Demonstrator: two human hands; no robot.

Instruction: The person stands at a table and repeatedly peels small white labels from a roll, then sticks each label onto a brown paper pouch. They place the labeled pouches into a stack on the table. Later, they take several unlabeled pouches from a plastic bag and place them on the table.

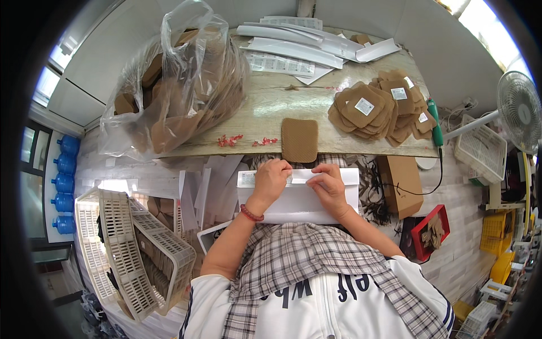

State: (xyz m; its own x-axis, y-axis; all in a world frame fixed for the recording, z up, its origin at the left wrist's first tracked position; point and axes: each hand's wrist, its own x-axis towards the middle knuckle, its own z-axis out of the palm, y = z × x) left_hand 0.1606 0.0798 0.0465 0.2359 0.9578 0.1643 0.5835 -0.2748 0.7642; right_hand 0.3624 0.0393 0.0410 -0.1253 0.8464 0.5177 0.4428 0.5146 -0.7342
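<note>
Over my lap lies a white label sheet (282,204) with a curled lower edge and a row of printed labels along its top. My left hand (270,183), a red bead bracelet at its wrist, is closed on the sheet's upper part, its fingertips pinched by the labels. Closed too, my right hand (328,187) grips the upper edge a little to the right. Whether a label is between the fingertips cannot be made out. Just beyond the hands, a brown textured pad (300,139) without a label sits at the table's front edge, slightly overhanging it.
On the table (282,101), a big clear bag (186,90) of brown pads stands left. Labelled brown pads (364,107) are piled right, beside a green corded tool (435,124). More label sheets (293,48) lie at the back. White crates (135,248) and a cardboard box (400,183) flank me.
</note>
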